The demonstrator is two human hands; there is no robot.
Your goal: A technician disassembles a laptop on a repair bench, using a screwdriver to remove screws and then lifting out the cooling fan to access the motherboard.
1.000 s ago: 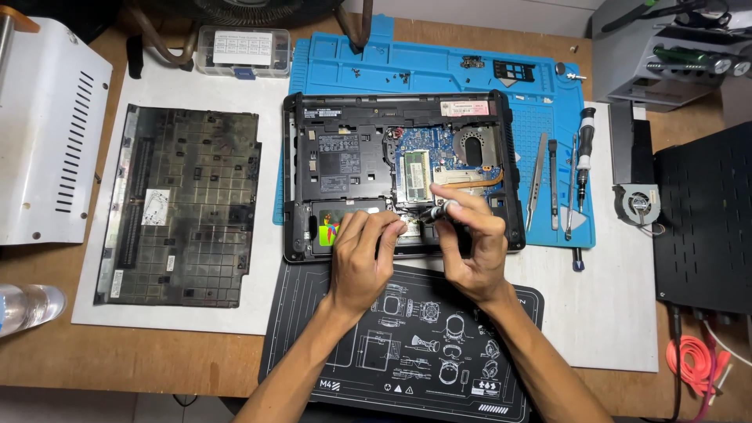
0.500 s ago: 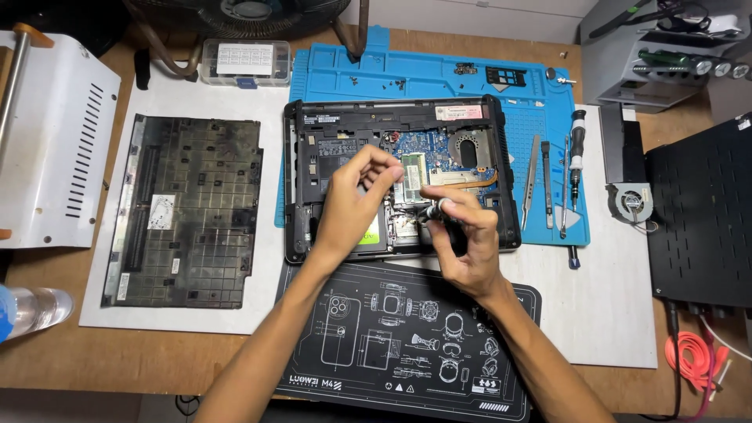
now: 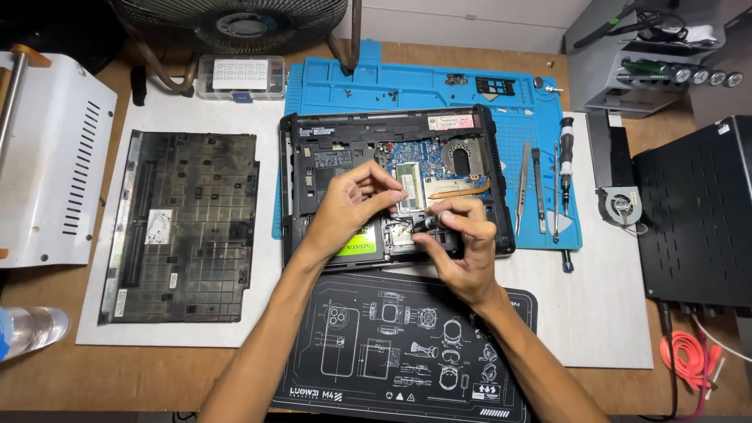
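Since half a second ago, both hands sit almost at the same place over the opened laptop [image 3: 392, 184], but the left hand [image 3: 356, 205] has turned a little, with its thumb and forefinger now pinched together above the circuit board.

What this left pinch holds I cannot tell; if there is something, it is too small to see. The right hand [image 3: 462, 251] is clenched around a dark screwdriver [image 3: 429, 223], whose tip points toward the small board area at the front middle of the laptop, just right of the green-labelled drive [image 3: 356, 244].

By my judgement, the step in hand is the work on a small screw or part near this drive. The next move calls for a steady tip and a careful pinch, because such a part can easily fall among the components.

Left of the laptop lies its black bottom cover [image 3: 184, 227]. Under and behind the laptop is the blue work mat [image 3: 439, 82]. Right of the laptop, on this mat, lie tweezers and thin tools [image 3: 540, 188]. In front of the laptop is a black printed mat [image 3: 376, 352].
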